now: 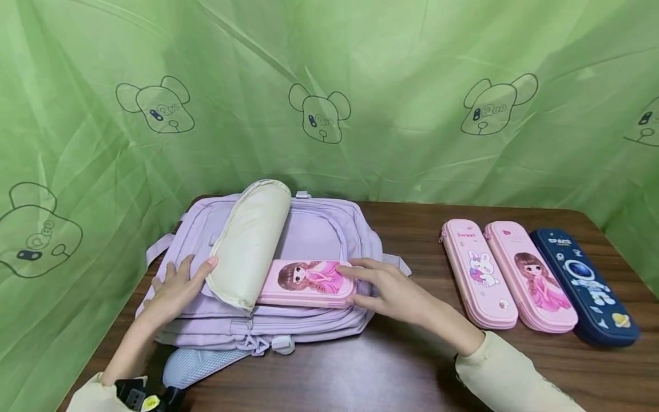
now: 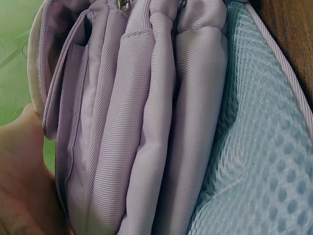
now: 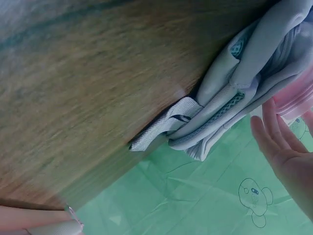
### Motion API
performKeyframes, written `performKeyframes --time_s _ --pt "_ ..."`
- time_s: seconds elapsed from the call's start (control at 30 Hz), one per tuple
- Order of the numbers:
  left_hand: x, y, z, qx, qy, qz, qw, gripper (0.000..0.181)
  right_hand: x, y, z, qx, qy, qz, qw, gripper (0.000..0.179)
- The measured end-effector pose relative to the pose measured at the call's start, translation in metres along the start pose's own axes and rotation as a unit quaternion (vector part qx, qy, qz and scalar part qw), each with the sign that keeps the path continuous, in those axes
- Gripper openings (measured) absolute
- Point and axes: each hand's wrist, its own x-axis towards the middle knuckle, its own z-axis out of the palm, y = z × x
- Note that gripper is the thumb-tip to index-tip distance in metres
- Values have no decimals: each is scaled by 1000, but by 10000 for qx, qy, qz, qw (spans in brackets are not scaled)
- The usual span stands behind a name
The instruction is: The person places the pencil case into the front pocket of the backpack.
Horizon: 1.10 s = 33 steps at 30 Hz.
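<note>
While the cream flap (image 1: 252, 246) is touched by the spread left hand (image 1: 174, 290), the pink case (image 1: 308, 283), lengthwise left-to-right on the backpack (image 1: 305, 233), is pinched at its right end by the nearer right hand (image 1: 393, 292).

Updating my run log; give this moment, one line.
left hand: touching pocket flap | right hand: on girl-print pencil case | beneath: lavender backpack | table: three pencil cases

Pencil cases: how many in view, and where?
4: a princess case at the backpack flap, touched by the right hand; rightward on the table, a bunny case, another princess case, a navy case. The backpack may hide more.
</note>
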Motion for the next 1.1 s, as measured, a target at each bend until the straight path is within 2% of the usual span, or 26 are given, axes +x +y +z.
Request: performKeyframes --time_s 0.13,0.4,0.77,1.1 --pt "0 -1 -1 11 -56 -25 10000 97 2 -3 2 62 -16 55 10000 51" --pt "-1 0 0 12 -46 -99 9999 98 14 -10 20 -30 -187 256 9995 53" --pt "-1 2 2 9 20 -121 9999 99 28 -18 35 -368 -127 172 9991 53" --pt "-1 2 5 -21 105 -96 9999 99 35 -20 43 -231 -64 152 9996 52"
